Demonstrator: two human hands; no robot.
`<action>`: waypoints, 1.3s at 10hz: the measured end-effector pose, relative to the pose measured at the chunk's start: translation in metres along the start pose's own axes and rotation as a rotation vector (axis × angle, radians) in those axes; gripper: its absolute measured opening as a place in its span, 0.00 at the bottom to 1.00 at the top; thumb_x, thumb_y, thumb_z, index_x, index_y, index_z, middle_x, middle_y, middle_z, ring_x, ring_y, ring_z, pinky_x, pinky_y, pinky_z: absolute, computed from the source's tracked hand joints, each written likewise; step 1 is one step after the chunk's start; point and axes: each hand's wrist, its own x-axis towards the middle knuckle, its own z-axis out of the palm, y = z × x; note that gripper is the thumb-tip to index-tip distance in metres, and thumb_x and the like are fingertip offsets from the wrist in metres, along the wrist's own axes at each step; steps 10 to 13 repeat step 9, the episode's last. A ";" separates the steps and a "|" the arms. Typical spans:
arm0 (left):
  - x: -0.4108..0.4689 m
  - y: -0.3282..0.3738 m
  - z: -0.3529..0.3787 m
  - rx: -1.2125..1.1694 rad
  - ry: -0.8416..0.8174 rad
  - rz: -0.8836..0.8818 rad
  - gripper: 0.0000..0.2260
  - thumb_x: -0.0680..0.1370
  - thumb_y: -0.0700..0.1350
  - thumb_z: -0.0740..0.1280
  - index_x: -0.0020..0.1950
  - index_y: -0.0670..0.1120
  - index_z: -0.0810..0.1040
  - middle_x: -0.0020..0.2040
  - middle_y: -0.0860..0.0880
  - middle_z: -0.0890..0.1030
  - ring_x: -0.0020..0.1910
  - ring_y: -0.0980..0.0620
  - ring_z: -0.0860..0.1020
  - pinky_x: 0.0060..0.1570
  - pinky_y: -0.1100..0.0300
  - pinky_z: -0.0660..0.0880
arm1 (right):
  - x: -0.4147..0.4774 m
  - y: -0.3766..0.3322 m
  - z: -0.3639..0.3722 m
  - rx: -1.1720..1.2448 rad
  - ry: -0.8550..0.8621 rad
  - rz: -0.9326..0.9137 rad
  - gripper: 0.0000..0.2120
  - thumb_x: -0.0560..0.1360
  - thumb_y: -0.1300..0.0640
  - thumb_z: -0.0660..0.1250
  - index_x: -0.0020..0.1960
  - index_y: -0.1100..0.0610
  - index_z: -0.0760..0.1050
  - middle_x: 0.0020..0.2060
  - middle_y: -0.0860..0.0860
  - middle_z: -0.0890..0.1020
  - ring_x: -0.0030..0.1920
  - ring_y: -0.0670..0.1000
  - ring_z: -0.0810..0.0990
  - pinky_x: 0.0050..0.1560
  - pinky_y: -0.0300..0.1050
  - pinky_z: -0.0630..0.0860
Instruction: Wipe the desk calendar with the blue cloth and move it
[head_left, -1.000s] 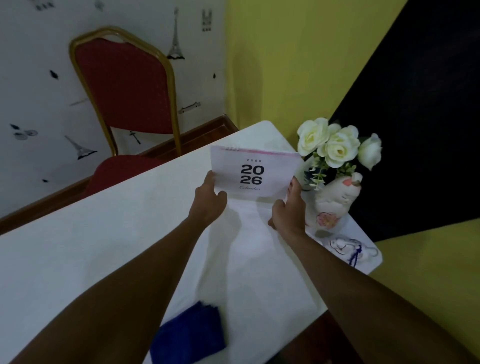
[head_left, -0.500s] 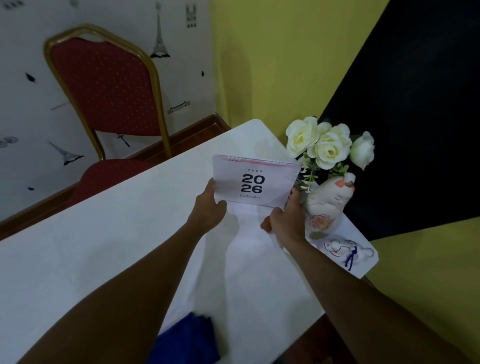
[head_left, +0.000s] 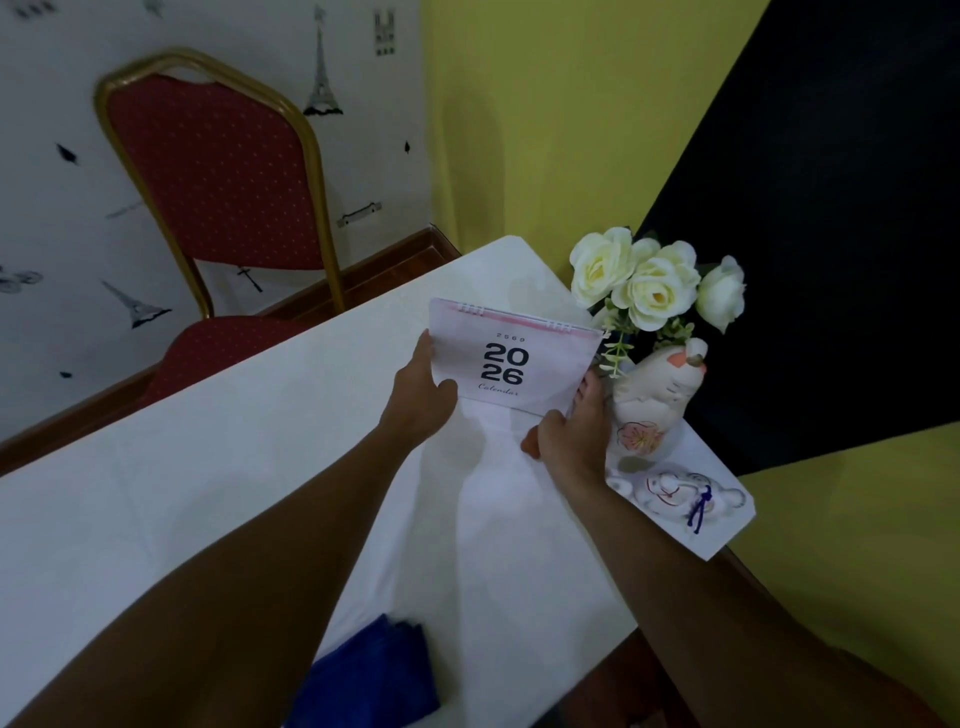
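The desk calendar is held upright at the far right part of the bench, its front cover facing the camera with "2026" in bold dark digits and a pink band under the wire binding along its top edge. Whether its lower edge touches the bench surface or is lifted just above it cannot be told. The left hand has its grip pinching the calendar's lower left corner, thumb on the front face and the other fingers behind. The right hand pinches the lower right corner in the same way, its fingers curled around the edge.

Just beside the calendar on the right stands a pale ceramic figurine vase with a pink flower painted on it, holding white roses that rise above the calendar's top corner. Nearer the bench's right corner lies a small white figurine with a blue string on it.

The blue cloth lies bunched at the near edge of the bench, well apart from the calendar and partly hidden by the left forearm. Beyond the bench's far side stands a red chair with a gold frame.
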 end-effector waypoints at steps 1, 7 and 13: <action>0.003 0.002 -0.002 0.028 -0.035 -0.004 0.28 0.79 0.38 0.64 0.76 0.52 0.60 0.67 0.48 0.75 0.61 0.43 0.76 0.55 0.42 0.77 | -0.002 -0.002 0.000 -0.026 -0.030 0.023 0.39 0.70 0.73 0.55 0.78 0.49 0.59 0.74 0.51 0.71 0.61 0.67 0.81 0.55 0.69 0.81; 0.002 -0.002 -0.006 0.024 -0.089 -0.033 0.29 0.78 0.44 0.67 0.76 0.53 0.59 0.67 0.49 0.75 0.58 0.47 0.76 0.46 0.55 0.74 | 0.001 -0.004 0.005 -0.082 -0.020 0.034 0.41 0.70 0.70 0.56 0.80 0.48 0.57 0.75 0.53 0.71 0.67 0.65 0.77 0.60 0.68 0.79; -0.011 -0.003 -0.019 0.155 -0.084 -0.110 0.38 0.78 0.55 0.67 0.80 0.50 0.49 0.78 0.46 0.62 0.73 0.39 0.65 0.63 0.39 0.69 | -0.015 -0.011 0.013 -0.071 0.025 -0.019 0.44 0.71 0.71 0.58 0.83 0.50 0.48 0.79 0.55 0.64 0.74 0.62 0.71 0.69 0.66 0.73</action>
